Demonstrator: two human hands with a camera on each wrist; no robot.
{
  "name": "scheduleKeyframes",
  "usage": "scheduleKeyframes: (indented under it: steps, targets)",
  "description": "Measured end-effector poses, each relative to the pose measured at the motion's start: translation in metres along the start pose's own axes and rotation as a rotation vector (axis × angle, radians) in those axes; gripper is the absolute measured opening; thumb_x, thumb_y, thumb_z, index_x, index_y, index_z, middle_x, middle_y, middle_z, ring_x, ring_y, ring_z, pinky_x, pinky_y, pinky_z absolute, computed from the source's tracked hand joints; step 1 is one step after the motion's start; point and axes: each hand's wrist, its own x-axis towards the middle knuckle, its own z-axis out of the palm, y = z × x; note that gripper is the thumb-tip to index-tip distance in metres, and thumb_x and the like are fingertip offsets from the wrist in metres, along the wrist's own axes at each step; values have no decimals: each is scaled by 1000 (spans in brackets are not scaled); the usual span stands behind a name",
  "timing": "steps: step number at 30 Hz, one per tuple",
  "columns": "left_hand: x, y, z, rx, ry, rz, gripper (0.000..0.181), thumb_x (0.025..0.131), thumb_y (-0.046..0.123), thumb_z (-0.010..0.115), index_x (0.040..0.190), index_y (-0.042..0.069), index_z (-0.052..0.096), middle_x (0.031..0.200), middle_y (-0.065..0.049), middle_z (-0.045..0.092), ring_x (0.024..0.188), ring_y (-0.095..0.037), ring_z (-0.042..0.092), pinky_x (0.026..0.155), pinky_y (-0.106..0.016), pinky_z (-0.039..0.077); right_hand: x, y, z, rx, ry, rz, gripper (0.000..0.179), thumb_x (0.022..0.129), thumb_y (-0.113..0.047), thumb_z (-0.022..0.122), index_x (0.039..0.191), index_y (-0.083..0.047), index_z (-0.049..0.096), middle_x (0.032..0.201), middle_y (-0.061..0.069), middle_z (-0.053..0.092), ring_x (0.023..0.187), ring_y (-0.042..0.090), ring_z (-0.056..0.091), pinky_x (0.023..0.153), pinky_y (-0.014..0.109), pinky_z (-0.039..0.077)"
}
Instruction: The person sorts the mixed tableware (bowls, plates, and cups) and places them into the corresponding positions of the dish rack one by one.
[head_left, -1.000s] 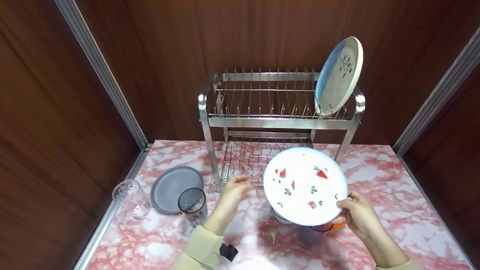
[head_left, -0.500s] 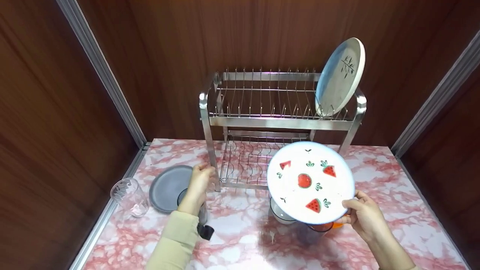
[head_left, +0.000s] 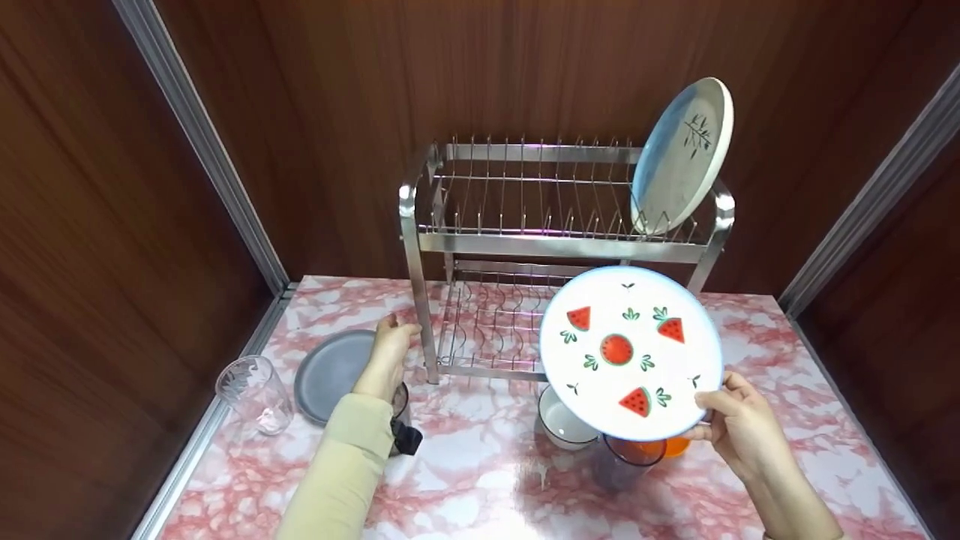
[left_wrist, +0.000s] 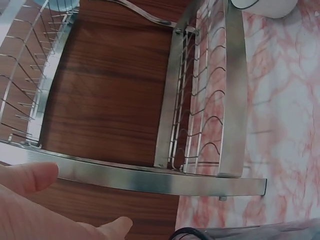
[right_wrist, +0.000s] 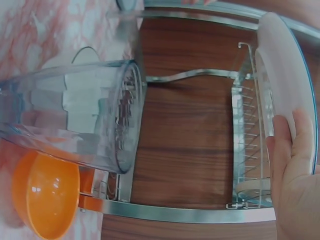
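Note:
My right hand (head_left: pixel 742 424) pinches the right rim of a white plate (head_left: pixel 600 390) with watermelon drawings and a pale blue edge. Its thumb lies on the face, and in the right wrist view fingers press the plate's underside (right_wrist: pixel 285 75). The plate is tilted, held above the table in front of the dish rack (head_left: pixel 555 246). My left hand (head_left: pixel 388 356) is beside the rack's front left leg, fingers loosely extended and holding nothing; whether it touches the leg I cannot tell. Below that hand, a dark clear glass (head_left: pixel 402 401) is partly hidden by the sleeve.
A blue and cream plate (head_left: pixel 684 157) stands upright at the rack's right end. On the marbled table are a grey plate (head_left: pixel 330 375), a clear glass (head_left: pixel 259 397), a white bowl (head_left: pixel 564 424), a tinted glass (head_left: pixel 626 469) and an orange bowl (right_wrist: pixel 50 195). Wooden walls enclose the back and sides.
The left hand has moved left from the rack's front to its left leg. The watermelon plate has risen slightly and shifted right, its face turning more toward the head camera.

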Motion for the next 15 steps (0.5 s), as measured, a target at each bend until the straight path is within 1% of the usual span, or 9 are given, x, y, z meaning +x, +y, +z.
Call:
scheduleKeyframes:
  steps: [3, 4, 6, 9, 10, 11, 12, 13, 15]
  targets:
    - [15, -8, 1, -5, -7, 14, 73, 84, 3, 49, 145, -2, 10, 153, -20, 11, 141, -33, 16, 115, -46, 15, -1, -4, -1, 43, -26, -27, 18, 90, 7, 40, 100, -6, 47, 78, 4, 66, 63, 18, 66, 51, 30, 54]
    - [27, -18, 1, -7, 0, 47, 74, 82, 5, 54, 145, -2, 15, 152, -20, 16, 138, -31, 23, 112, -43, 23, -1, -5, -2, 53, -31, -35, 18, 90, 7, 40, 99, -6, 47, 78, 4, 66, 63, 18, 66, 50, 30, 54]
    - [39, -24, 4, -4, 8, 63, 75, 80, 5, 57, 144, -1, 18, 150, -19, 21, 136, -29, 28, 111, -41, 28, -2, -8, -2, 67, -42, -48, 17, 90, 7, 40, 98, -6, 46, 77, 5, 66, 61, 18, 66, 50, 29, 54]
    - [37, -19, 9, 23, 26, 91, 73, 78, 1, 57, 142, -2, 22, 148, -20, 27, 135, -29, 30, 109, -38, 30, -2, -12, -1, 84, -48, -59, 14, 90, 7, 39, 96, -6, 43, 75, 5, 65, 59, 18, 65, 48, 28, 53]
    - [36, -16, 12, 45, 39, 84, 73, 78, 0, 55, 142, -3, 20, 148, -22, 26, 135, -30, 29, 109, -38, 30, -2, -13, -1, 87, -47, -59, 14, 90, 7, 40, 96, -6, 43, 76, 5, 65, 59, 18, 65, 48, 28, 53]
    - [28, -9, 13, 46, 26, 74, 72, 78, -4, 51, 143, -3, 19, 148, -20, 25, 137, -30, 26, 113, -39, 25, -1, -14, -1, 93, -48, -61, 15, 90, 7, 39, 97, -6, 43, 76, 5, 65, 60, 18, 65, 48, 28, 53]
    - [38, -15, 13, 53, 41, 96, 71, 76, -4, 52, 141, -4, 23, 146, -21, 29, 134, -29, 30, 110, -36, 30, -1, -15, -1, 98, -49, -64, 15, 90, 7, 39, 97, -6, 43, 76, 5, 65, 60, 18, 65, 49, 29, 54]
    - [46, -20, 12, 61, 27, 96, 71, 77, -4, 52, 141, -4, 22, 147, -21, 28, 136, -29, 28, 110, -36, 29, -1, -15, -1, 100, -47, -68, 16, 90, 8, 39, 96, -6, 44, 76, 5, 65, 60, 18, 65, 49, 29, 54]
    - [84, -44, 10, 75, 28, 116, 72, 74, -2, 56, 139, 0, 28, 143, -19, 35, 131, -28, 35, 106, -35, 34, -1, -17, 0, 102, -41, -78, 17, 90, 8, 39, 96, -6, 45, 76, 4, 66, 61, 18, 66, 49, 30, 54]
